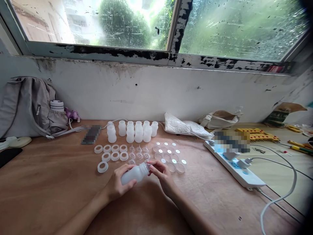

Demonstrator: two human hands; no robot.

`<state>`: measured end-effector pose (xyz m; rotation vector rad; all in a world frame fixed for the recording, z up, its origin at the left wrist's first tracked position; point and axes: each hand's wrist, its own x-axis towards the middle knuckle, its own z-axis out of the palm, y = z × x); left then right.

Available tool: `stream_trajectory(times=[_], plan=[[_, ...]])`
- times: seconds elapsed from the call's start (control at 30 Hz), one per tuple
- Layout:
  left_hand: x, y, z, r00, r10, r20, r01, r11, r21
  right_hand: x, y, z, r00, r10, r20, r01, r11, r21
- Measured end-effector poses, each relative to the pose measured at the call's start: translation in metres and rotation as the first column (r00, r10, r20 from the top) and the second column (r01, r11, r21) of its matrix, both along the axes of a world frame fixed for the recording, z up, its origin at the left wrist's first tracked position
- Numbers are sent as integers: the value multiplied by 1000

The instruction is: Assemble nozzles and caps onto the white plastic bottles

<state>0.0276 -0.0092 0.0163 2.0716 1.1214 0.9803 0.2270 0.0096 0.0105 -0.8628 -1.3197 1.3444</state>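
My left hand [119,181] is wrapped round a frosted baby bottle [134,174], tilted with its neck to the right. At the bottle's mouth, my right hand [160,174] pinches a clear bottle nipple [148,165] between thumb and fingers. Just beyond lie several clear nipples [139,150] in rows, some partly hidden behind the hands. White screw rings [106,157] lie in rows to their left, and round clear caps with white discs [171,167] to their right. Several frosted bottles [138,132] stand upright behind; the leftmost bottle [111,133] has a clear top on it.
A phone-like slab [91,134] lies left of the bottles, near a grey backpack [26,107]. Behind to the right are a white plastic package [186,126] and a beige pouch [220,119]. A power strip [241,173] with looping cables borders the right side.
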Motion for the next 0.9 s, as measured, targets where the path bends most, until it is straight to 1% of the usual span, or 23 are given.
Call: stream_trajectory(times=[0.13, 0.23, 0.27, 0.33, 0.37, 0.43, 0.47, 0.53, 0.6, 0.67, 0.7, 0.73, 0.8, 0.83, 0.87, 0.9], plan=[[-1, -3, 4, 998, -24, -61, 29, 997, 77, 0, 2, -6, 995, -53, 80, 52, 999, 5], [0, -5, 6, 998, -16, -53, 19, 997, 74, -1, 0, -4, 995, -52, 80, 53, 999, -5], [0, -5, 6, 999, -8, -35, 10, 999, 46, -1, -1, -1, 998, -27, 58, 28, 1000, -7], [0, -3, 6, 1000, 3, 29, -2, 998, -61, -2, -4, 5, 998, 63, 7, -63, 998, -21], [0, -2, 5, 997, 3, 76, 7, 991, -132, -3, -5, 7, 993, 114, -12, -114, 993, -36], [1, 1, 4, 982, -12, 188, 62, 962, -264, -6, -6, 9, 981, 189, -29, -191, 979, -75], [1, 2, 3, 972, -21, 236, 96, 945, -311, -7, -7, 8, 979, 201, -23, -202, 975, -89], [2, 2, 4, 962, -26, 271, 127, 923, -362, -10, -7, 5, 985, 173, 9, -171, 981, -91], [3, 2, 5, 968, -4, 251, 101, 922, -374, -11, -7, 1, 990, 134, 38, -131, 989, -72], [3, 1, 7, 963, 22, 267, 88, 916, -392, -11, -8, 0, 991, 128, 31, -127, 991, -51], [3, 2, 7, 954, 24, 300, 108, 904, -414, -11, -9, 1, 990, 139, 17, -138, 989, -46], [3, 2, 6, 941, 15, 339, 149, 880, -452, -10, -9, 2, 988, 153, 8, -152, 987, -44], [2, 5, 5, 918, -23, 395, 257, 794, -550, -9, -10, 4, 985, 173, 20, -172, 984, -51], [2, 6, 3, 916, -45, 399, 292, 756, -585, -9, -10, 4, 984, 171, 40, -169, 984, -56], [2, 7, 2, 921, -61, 384, 300, 739, -603, -9, -10, 3, 985, 157, 70, -153, 986, -60], [2, 8, 1, 934, -66, 350, 278, 751, -599, -9, -10, 2, 986, 123, 109, -117, 991, -63]])
